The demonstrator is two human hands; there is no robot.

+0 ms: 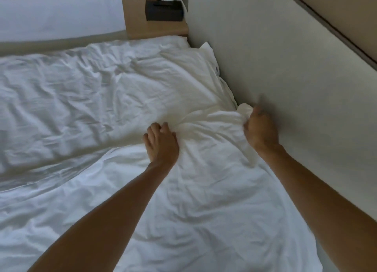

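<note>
Centre frame, left hand (161, 144) grips the white duvet (102, 100), fingers curled into bunched cloth. Centre right, right hand (261, 129) clutches a gathered corner against the pale wall (285, 57). Duvet spreads across bed, left to centre.

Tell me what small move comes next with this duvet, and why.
Probably draw both hands apart to flatten the duvet: the right hand grips a bunched corner by the headboard, the left hand pinches fabric beside it, and creases gather between them.
</note>
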